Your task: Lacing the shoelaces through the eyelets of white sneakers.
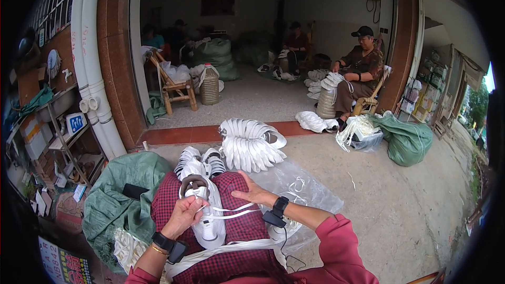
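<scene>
A white sneaker [211,227] with a brown-grey collar lies on my lap, over a red-and-black checked cloth [243,230]. My left hand [184,215] is closed at the shoe's eyelets, pinching a white shoelace [231,214]. From the eyelets, strands of this lace stretch right across the cloth. Just right of the shoe's collar is my right hand [253,191], its thumb and fingers apart and holding nothing I can see. More white shoe uppers [192,167] rest against the far side of the sneaker.
Nested white uppers [251,144] lie ahead on clear plastic sheeting [321,200]. A green sack [123,205] carrying a dark phone [134,191] is at my left, beside a bundle of white laces [129,250]. A seated co-worker [363,68] handles uppers at the right doorway, near another green sack [407,139].
</scene>
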The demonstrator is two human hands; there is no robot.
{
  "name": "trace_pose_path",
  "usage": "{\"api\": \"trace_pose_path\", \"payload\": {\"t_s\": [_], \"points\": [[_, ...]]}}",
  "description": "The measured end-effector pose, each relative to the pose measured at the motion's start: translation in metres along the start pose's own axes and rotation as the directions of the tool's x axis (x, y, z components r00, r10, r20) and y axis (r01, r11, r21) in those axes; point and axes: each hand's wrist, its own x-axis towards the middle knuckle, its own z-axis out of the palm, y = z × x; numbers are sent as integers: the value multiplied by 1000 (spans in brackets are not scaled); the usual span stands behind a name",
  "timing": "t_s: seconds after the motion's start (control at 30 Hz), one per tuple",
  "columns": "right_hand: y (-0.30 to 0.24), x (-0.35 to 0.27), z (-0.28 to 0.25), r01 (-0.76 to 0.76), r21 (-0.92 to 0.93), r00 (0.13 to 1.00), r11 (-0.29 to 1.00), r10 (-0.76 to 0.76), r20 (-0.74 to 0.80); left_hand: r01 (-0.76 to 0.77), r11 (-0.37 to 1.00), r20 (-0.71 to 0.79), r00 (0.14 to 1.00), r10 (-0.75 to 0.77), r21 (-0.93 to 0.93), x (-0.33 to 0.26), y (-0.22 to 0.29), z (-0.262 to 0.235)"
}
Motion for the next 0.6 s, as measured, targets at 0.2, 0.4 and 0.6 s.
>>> {"api": "trace_pose_path", "payload": {"t_s": [0.2,0.4,0.6], "points": [[0,2,2,18,22,1000,1000,-18,17,-9,1000,-6,1000,9,-11,-1,-2,-2],[-3,-1,2,-2,-6,1000,1000,2,-11,6,1000,-11,1000,-6,16,-1,-1,-2],[1,1,3,18,17,1000,1000,-18,-12,25,999,-20,999,-25,24,-1,-1,-4]]}}
